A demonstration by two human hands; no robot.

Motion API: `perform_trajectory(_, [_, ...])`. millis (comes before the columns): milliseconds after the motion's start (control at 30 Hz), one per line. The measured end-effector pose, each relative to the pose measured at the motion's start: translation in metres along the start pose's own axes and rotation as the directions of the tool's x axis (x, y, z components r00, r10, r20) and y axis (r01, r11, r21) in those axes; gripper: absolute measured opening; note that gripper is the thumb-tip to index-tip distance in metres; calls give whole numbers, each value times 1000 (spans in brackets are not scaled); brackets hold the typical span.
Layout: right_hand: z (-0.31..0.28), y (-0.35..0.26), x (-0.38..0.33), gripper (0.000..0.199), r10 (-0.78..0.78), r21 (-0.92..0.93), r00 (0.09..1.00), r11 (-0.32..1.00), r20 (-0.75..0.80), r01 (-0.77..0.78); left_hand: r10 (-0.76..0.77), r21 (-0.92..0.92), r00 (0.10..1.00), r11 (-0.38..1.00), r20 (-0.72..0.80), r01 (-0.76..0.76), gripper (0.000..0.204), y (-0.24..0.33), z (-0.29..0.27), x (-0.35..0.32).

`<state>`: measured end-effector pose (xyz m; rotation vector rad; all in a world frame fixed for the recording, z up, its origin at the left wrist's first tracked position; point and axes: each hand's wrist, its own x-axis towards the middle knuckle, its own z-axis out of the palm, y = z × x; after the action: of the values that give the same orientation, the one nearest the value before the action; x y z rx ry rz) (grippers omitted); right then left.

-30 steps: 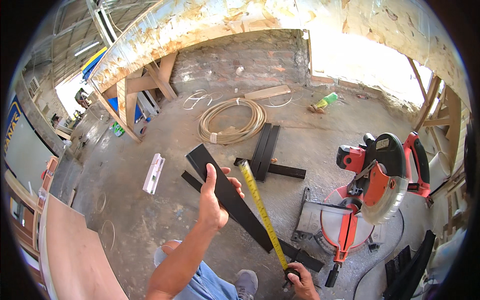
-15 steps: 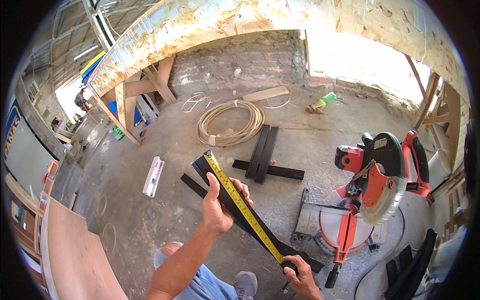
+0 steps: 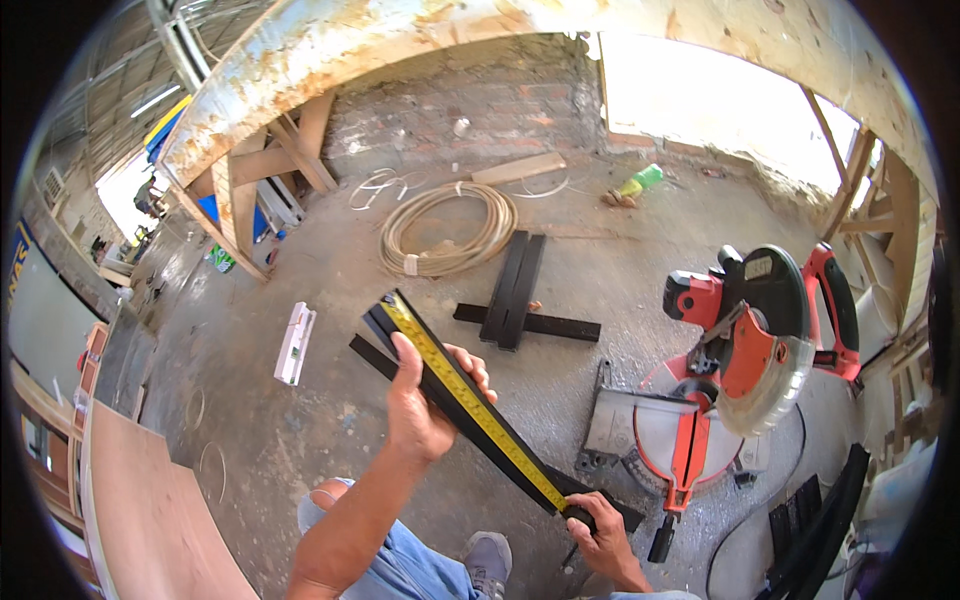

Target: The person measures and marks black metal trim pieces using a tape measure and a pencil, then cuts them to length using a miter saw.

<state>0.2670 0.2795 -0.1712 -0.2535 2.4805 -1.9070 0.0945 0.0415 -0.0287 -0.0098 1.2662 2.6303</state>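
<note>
My left hand (image 3: 421,405) is closed round the far part of a black strip (image 3: 513,441), its thumb beside the yellow tape measure blade (image 3: 446,371) lying along the strip. Down at the near end, my right hand (image 3: 606,545) grips the dark case of the tape measure (image 3: 577,517), with the blade stretched straight between both hands. The strip is held tilted, its far end toward the upper left. Beneath it, another long black strip (image 3: 371,357) lies on the floor, partly covered by my left hand and the held strip.
A red and black mitre saw (image 3: 690,420) stands on the floor at right, more black strips (image 3: 815,530) beside it. Ahead lie crossed black strips (image 3: 512,290), a coiled hose (image 3: 395,235) and a green bottle (image 3: 642,180). A whitish box-like piece (image 3: 295,343) lies left. A timber-legged bench (image 3: 380,62) spans the top.
The whole view has shifted slightly, with floor objects appearing a little higher and further left. Both hands keep their hold on the strip and tape measure, and the blade stays extended.
</note>
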Motion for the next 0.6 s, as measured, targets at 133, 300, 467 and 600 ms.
perform_trajectory(133, [-8, 0, 8, 38, -102, -99, 993, 990, -51, 97, 33, -99, 998, 994, -56, -39, 75, 16, 0, -3])
perform_trajectory(300, [-41, -13, 18, 42, -148, -318, 979, 943, -141, 97, 163, -87, 987, 983, 2, -163, 62, 54, -19, -8])
perform_trajectory(467, [-65, -34, 17, 46, -233, -448, 957, 884, -171, 135, 165, -127, 984, 980, 73, -155, 58, 70, -22, -11])
perform_trajectory(600, [-65, -37, 16, 49, -246, -494, 950, 861, -191, 124, 180, -134, 982, 976, 55, -172, 57, 72, -29, -13])
